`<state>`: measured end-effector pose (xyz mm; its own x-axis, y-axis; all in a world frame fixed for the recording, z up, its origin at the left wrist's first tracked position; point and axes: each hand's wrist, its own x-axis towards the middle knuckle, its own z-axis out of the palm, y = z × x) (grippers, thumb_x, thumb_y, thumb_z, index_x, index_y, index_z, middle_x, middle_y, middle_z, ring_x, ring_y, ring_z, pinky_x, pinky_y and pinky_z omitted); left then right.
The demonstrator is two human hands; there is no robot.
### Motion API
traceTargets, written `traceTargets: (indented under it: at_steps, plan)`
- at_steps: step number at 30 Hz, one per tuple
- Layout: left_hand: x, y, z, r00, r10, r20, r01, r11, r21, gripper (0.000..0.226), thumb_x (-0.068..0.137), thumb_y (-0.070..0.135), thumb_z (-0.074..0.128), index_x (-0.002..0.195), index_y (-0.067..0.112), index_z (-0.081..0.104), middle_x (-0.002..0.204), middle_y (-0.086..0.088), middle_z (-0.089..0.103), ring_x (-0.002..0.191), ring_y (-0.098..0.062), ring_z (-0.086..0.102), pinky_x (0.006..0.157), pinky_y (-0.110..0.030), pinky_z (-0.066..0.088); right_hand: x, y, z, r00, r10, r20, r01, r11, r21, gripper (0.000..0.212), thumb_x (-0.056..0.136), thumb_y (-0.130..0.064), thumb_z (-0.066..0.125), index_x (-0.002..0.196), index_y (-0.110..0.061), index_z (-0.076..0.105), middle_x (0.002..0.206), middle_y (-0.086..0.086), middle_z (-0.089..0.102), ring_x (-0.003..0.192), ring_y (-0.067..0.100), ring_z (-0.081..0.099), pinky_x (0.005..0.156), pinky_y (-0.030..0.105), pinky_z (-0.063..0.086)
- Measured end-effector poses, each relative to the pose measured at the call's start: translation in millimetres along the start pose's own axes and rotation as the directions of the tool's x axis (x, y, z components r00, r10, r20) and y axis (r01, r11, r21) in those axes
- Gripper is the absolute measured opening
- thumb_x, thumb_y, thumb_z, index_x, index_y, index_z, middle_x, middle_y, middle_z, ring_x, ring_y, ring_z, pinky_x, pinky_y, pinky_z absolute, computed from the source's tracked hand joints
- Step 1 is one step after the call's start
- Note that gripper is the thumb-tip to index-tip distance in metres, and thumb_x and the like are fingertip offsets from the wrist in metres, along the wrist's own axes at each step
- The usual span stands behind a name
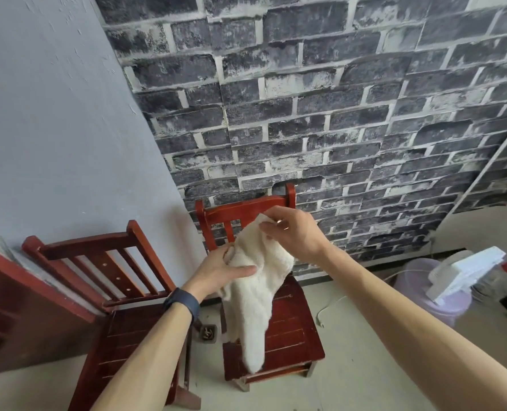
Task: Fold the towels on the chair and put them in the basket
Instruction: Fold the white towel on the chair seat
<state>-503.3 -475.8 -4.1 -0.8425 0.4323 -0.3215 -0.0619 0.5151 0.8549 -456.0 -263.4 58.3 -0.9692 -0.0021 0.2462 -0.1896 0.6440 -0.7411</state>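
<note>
A white fluffy towel [255,298] hangs in the air over the seat of a red wooden chair [293,330] that stands against the brick wall. My right hand [293,232] pinches the towel's top corner in front of the chair's backrest. My left hand [222,269], with a dark band on its wrist, grips the towel's left edge lower down. The towel's lower end droops to a point near the seat's front edge. No basket is in view.
A second red wooden chair [122,295] stands to the left, beside a dark red table edge [30,289]. A lilac plastic bin [442,292] with a white box [465,271] on it sits at the right. A white cable [332,307] and a floor drain [208,333] lie on the floor.
</note>
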Motion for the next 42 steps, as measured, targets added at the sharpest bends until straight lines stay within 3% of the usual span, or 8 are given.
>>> traceTargets:
  at_steps: [5,10,13,16,21,30,37,42]
  plan:
    - [0,33,28,0.977,0.170,-0.128,-0.143,0.970,0.195,0.028,0.079,0.063,0.070,0.095,0.040,0.065,0.093,0.018,0.069,0.089,-0.001,0.063,0.079,-0.029,0.052,2,2,-6,0.987,0.035,0.157,-0.086,0.942,0.326,0.010,0.095,-0.023,0.069,0.103,-0.019,0.073,0.100,-0.003,0.075,0.095,0.016,0.072,0.090,0.037,0.057]
    - [7,50,31,0.946,0.178,-0.271,-0.195,0.980,-0.036,0.043,0.084,0.064,0.064,0.099,0.023,0.068,0.090,0.008,0.067,0.089,-0.012,0.064,0.078,-0.023,0.046,-24,38,-16,0.897,0.424,-0.128,-0.238,0.706,0.667,0.041,0.088,-0.034,0.072,0.126,-0.025,0.062,0.127,0.002,0.067,0.106,0.012,0.069,0.089,0.034,0.056]
    - [19,52,26,0.982,-0.040,-0.184,-0.040,0.910,-0.412,0.093,0.066,0.073,0.076,0.141,0.027,0.049,0.135,0.011,0.057,0.126,-0.011,0.053,0.109,-0.038,0.041,-67,63,1,0.886,0.431,0.172,-0.450,0.706,0.547,0.054,0.088,-0.044,0.072,0.133,-0.024,0.052,0.138,-0.002,0.058,0.114,-0.005,0.058,0.096,0.021,0.046]
    - [27,56,20,0.989,-0.134,-0.067,0.069,0.805,-0.590,0.108,0.052,0.068,0.088,0.143,0.027,0.047,0.136,0.002,0.062,0.122,-0.020,0.061,0.108,-0.047,0.044,-86,82,27,0.798,0.430,0.423,-0.595,0.672,0.441,0.093,0.081,-0.060,0.072,0.157,-0.033,0.027,0.160,-0.010,0.031,0.145,0.009,0.032,0.117,0.040,0.027]
    - [29,63,19,0.991,-0.132,-0.019,0.089,0.767,-0.636,0.084,0.065,0.055,0.088,0.136,0.024,0.055,0.125,-0.003,0.069,0.111,-0.024,0.068,0.103,-0.047,0.048,-59,73,40,0.877,0.395,0.274,-0.478,0.777,0.410,0.032,0.098,-0.044,0.059,0.127,-0.029,0.061,0.125,-0.012,0.064,0.121,0.012,0.058,0.102,0.030,0.044]
    - [25,56,1,0.983,-0.185,-0.014,0.123,0.708,-0.696,0.053,0.085,0.044,0.073,0.131,0.022,0.059,0.118,-0.007,0.072,0.110,-0.026,0.069,0.104,-0.048,0.048,-46,73,64,0.856,0.354,0.377,-0.450,0.869,0.206,0.041,0.095,-0.046,0.060,0.089,-0.005,0.061,0.079,0.007,0.061,0.069,0.015,0.054,0.069,0.040,0.047]
    - [0,-4,-28,0.943,-0.283,0.178,0.332,0.843,-0.424,0.111,0.075,-0.017,0.072,0.154,0.043,0.021,0.160,-0.010,0.025,0.139,-0.033,0.039,0.107,-0.054,0.042,-21,77,35,0.792,0.591,0.153,-0.580,0.647,0.495,0.034,0.100,-0.039,0.053,0.103,-0.009,0.068,0.100,0.011,0.071,0.090,0.025,0.066,0.084,0.047,0.058]
    - [-14,-29,-36,0.953,-0.268,-0.138,0.283,0.954,0.099,0.047,0.087,0.033,0.075,0.131,0.024,0.060,0.119,0.000,0.065,0.108,-0.015,0.061,0.087,-0.031,0.053,-11,92,0,0.722,0.691,0.039,-0.577,0.571,0.584,0.024,0.106,-0.040,0.046,0.105,-0.022,0.063,0.098,0.005,0.064,0.090,0.023,0.063,0.080,0.048,0.060]
